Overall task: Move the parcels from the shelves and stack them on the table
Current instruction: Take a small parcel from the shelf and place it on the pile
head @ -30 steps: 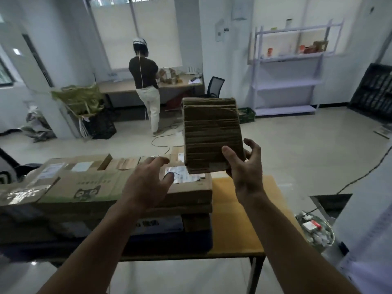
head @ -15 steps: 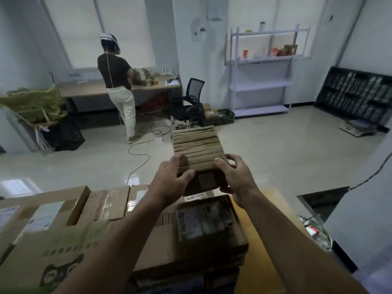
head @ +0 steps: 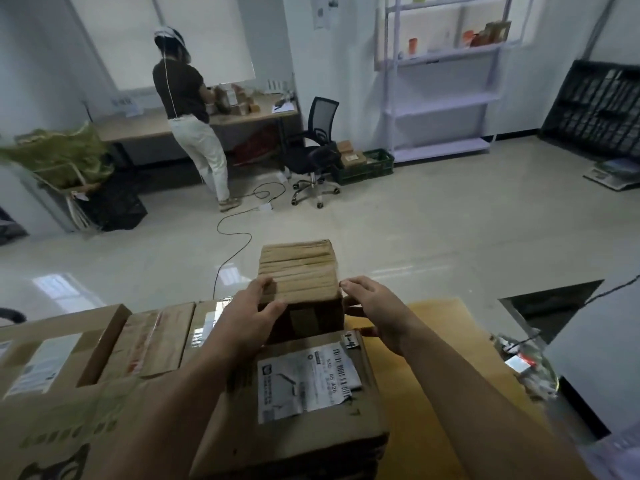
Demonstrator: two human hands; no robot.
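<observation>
A small tape-wrapped cardboard parcel (head: pixel 298 268) stands at the far side of the wooden table (head: pixel 433 341), just behind a flat box with a white shipping label (head: pixel 294 427). My left hand (head: pixel 249 313) grips the parcel's left side, fingers on top and thumb on the front. My right hand (head: pixel 370 306) presses against its right side with fingertips and thumb. More cardboard parcels (head: pixel 156 341) lie side by side to the left. A large printed box (head: pixel 69 427) sits nearest me.
A pale shelf rack (head: pixel 443 98) stands at the back wall with a few small items on top. Another person (head: pixel 187 109) works at a far desk. An office chair (head: pixel 315 147), green crate (head: pixel 367 168), floor cable (head: pixel 235 233) and black crates (head: pixel 602 105) occupy the floor.
The small parcel went from upright in my right hand to lower and forward, now down behind the labelled box. My left hand joined the grip. The view moved closer to the table.
</observation>
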